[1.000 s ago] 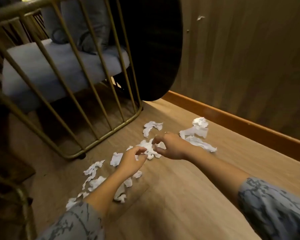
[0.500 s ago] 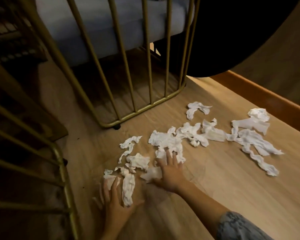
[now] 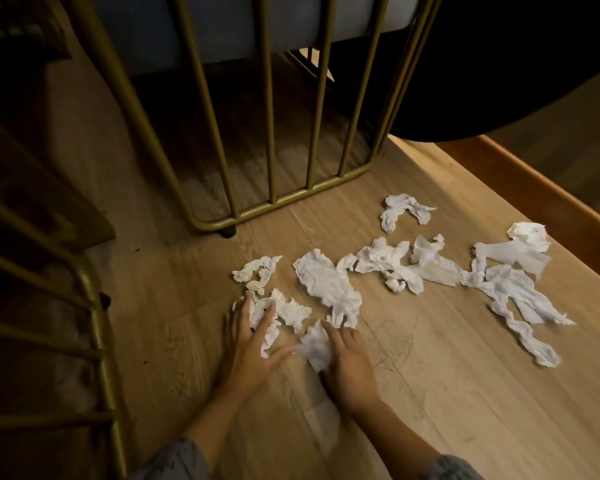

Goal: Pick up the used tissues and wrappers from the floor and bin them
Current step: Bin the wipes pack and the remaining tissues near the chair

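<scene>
**Sweeping the near tissues together**

Both hands lie flat, fingers spread wide, on the wooden floor (image 3: 430, 375). The left hand (image 3: 253, 344) presses a crumpled tissue cluster (image 3: 284, 311); the right hand (image 3: 349, 362) covers a small scrap (image 3: 314, 342). Best to draw the palms together, bunching scraps before lifting. The far pieces (image 3: 513, 289) lie near the skirting edge.

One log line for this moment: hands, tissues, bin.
left hand: flat on tissues | right hand: on tissue | nothing lifted | bin: not visible
</scene>
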### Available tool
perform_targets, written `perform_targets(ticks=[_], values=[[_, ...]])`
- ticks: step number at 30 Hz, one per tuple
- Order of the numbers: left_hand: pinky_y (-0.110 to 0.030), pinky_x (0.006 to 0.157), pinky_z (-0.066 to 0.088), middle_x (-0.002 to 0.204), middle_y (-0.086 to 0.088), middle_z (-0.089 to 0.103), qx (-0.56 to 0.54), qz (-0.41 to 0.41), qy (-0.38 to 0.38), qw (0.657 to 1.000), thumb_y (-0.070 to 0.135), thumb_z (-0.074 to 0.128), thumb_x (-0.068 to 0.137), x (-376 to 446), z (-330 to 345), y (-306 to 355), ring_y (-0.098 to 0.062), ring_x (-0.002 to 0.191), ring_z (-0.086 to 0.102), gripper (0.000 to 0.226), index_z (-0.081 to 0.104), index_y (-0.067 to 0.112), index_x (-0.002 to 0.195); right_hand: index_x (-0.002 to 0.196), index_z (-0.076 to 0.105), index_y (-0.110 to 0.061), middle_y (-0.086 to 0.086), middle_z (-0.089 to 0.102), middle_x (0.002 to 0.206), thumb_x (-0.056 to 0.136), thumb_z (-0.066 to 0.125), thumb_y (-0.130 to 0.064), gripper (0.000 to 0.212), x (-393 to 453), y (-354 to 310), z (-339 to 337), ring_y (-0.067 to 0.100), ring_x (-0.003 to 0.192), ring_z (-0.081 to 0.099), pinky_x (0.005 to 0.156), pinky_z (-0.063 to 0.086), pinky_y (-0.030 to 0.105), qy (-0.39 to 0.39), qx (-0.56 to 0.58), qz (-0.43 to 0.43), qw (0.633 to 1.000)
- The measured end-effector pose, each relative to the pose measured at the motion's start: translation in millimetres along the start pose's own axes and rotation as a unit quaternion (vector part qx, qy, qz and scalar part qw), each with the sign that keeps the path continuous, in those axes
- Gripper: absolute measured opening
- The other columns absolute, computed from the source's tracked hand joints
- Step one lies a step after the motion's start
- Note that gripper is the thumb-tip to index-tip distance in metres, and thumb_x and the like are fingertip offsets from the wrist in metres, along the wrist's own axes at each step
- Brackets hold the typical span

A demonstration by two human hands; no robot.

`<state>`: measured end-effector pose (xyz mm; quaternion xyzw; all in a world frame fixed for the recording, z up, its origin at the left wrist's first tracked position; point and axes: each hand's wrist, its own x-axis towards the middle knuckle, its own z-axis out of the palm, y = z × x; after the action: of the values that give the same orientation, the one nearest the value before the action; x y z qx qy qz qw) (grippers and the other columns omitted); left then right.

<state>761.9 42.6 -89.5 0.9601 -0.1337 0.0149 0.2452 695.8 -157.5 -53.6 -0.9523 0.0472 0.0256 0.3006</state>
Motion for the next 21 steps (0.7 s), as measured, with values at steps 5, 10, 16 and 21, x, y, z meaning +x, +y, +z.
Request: perform_targets(ticks=[5,10,16,21], values=[[-0.029,0.095,0.041,0.116,-0.009,0.058,-0.077,0.042,0.097,0.991,0.060,0.069,0.070,2,14,14,-0.017,0.116,0.044,0.047,0.071,0.016,0.086,0.143,0.039,-0.034,-0.005,0.059,0.123,0.087,0.064,-0.039,0.061,-23,21,3,0.013,0.105,0.055,0.085,0.045,0.024,-0.017,0.004,-0.002,1.000],[-0.009,0.066,0.039,0.088,0.003,0.054,-0.150,-0.007,0.101,0.984,0.020,0.075,0.073,-7,7,18,-0.012,0.080,0.053,0.022,0.060,0.008,0.062,0.096,0.065,-0.025,-0.008,0.061,0.086,0.079,0.072,-0.032,0.020,-15,25,-13,0.002,0.074,0.053,0.061,0.044,0.023,0.080,0.085,0.018,0.993],[-0.003,0.073,0.042,0.124,-0.005,0.049,-0.217,-0.105,0.161,0.957,-0.012,0.076,0.059,31,-27,28,-0.018,0.101,0.056,0.038,0.062,0.009,0.087,0.104,0.064,-0.017,0.001,0.046,0.117,0.069,0.076,-0.028,0.039,19,23,-50,0.019,0.091,0.058,0.062,0.052,0.036,0.209,0.117,0.131,0.962],[-0.049,0.118,0.016,0.161,-0.009,0.006,-0.128,-0.026,-0.019,0.991,0.003,0.075,0.067,84,-13,11,-0.028,0.148,0.002,0.072,0.054,0.027,0.131,0.148,0.031,-0.037,0.006,0.027,0.153,0.074,0.072,-0.016,0.087,48,24,-55,0.029,0.133,0.030,0.095,0.038,0.045,0.123,-0.037,0.176,0.976]])
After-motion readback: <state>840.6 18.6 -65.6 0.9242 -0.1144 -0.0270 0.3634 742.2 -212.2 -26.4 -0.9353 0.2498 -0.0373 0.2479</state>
